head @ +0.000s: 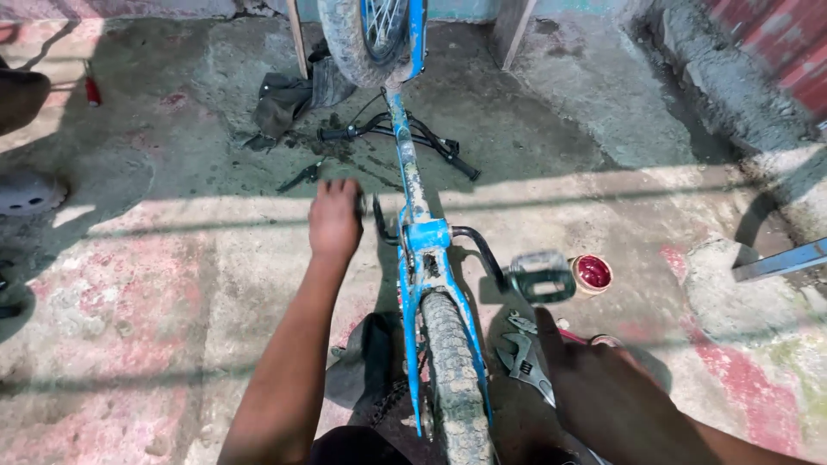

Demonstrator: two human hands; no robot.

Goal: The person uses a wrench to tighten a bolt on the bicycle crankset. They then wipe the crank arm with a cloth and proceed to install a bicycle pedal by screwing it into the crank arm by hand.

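A small blue bicycle [419, 241] lies upside down on the concrete floor [172, 284], its muddy frame running away between the two hands. The left hand [334, 220] reaches out to the left crank, fingers curled at the pedal [369, 209] there; the blur hides whether it grips it. The right hand [603, 387] rests low, fingers loosely bent and pointing down at an adjustable wrench [527, 363] of grey metal lying just beside the knobby, dirt-caked rear tyre [452, 379]; it touches or nearly touches the tool, without a clear grasp. Just beyond the right hand stands the other pedal [541, 275], a blocky grey one, and beside it a small round tin [592, 273] with red contents. Past the left hand lie the black handlebars [405, 133] and a dark crumpled rag [284, 99]. The floor is rough, stained pink and grey.
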